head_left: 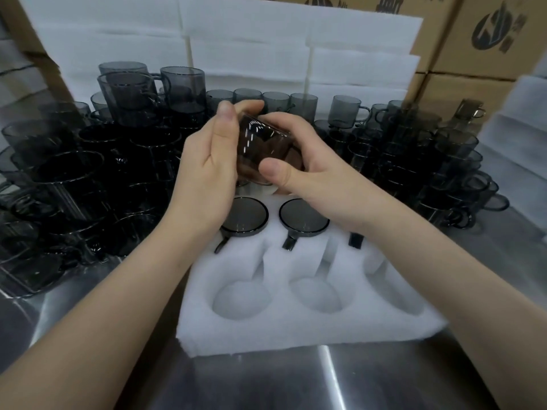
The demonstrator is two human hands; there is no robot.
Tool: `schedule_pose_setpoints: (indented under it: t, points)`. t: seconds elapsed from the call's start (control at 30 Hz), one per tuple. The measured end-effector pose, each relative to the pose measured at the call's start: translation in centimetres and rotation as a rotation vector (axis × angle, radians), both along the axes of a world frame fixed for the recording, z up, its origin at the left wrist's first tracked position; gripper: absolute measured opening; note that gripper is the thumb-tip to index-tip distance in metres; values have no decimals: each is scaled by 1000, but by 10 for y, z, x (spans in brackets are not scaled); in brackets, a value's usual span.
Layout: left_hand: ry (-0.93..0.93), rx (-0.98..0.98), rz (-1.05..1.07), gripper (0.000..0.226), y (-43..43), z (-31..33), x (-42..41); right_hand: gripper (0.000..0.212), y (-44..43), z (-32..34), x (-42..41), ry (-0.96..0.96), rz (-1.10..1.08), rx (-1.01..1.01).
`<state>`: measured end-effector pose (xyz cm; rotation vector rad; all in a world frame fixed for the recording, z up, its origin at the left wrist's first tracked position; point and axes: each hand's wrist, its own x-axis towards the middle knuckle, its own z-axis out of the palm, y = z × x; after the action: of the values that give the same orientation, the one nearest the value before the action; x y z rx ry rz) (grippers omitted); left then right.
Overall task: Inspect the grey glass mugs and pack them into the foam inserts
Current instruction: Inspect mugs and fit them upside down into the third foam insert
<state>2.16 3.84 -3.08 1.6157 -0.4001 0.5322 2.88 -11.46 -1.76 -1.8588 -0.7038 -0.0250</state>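
Across the near edge runs the steel table [266, 380] I am looking down on. Cardboard boxes [461, 54] are stacked at the far right, each with a dark round logo and printed characters too cropped and blurred for me to read. White foam sheets [251, 48] are piled against the far side. Loose grey mugs [88, 173] crowd the left and right, many stacked.

Directly before me lies the foam insert [296, 329]. Its three near pockets hold nothing. In its far row sit the packed mugs [245, 216], round faces up, handles pointing toward me in their slots.

Above that far row I see the held mug [266, 149], clear of the foam and tipped off upright, its long axis leaning up and away. I cannot tell which end is the mouth, and its handle is hidden.

My view shows the left hand [213, 161] cupping its left side, thumb up, forefinger curled over the top. The right hand [299, 161] wraps it from the right, thumb pressed on the near wall.
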Motion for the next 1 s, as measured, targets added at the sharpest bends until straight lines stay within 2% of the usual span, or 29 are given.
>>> schedule_pose_setpoints:
  t: [0.2,0.4,0.63,0.73,0.87,0.93,1.0]
  points:
    - [81,-131,-133,43,3,1,2,43,-2,0,3,27,58,110]
    - [150,-210,-212,39,6,3,4,57,-4,1,3,-23,63,26]
    - [262,-275,-212,30,9,5,8,69,-6,5,-2,-303,64,-194]
    - [287,-330,-254,40,7,5,8,73,-7,4,-2,-298,50,-199]
    - [290,-203,-164,62,3,4,7,68,-8,1,2,-242,-114,-136]
    - [278,-195,-112,59,2,5,7,58,-7,1,4,-204,-182,-86]
    - [218,-151,-78,46,1,2,6,51,-5,1,4,-166,-155,-87]
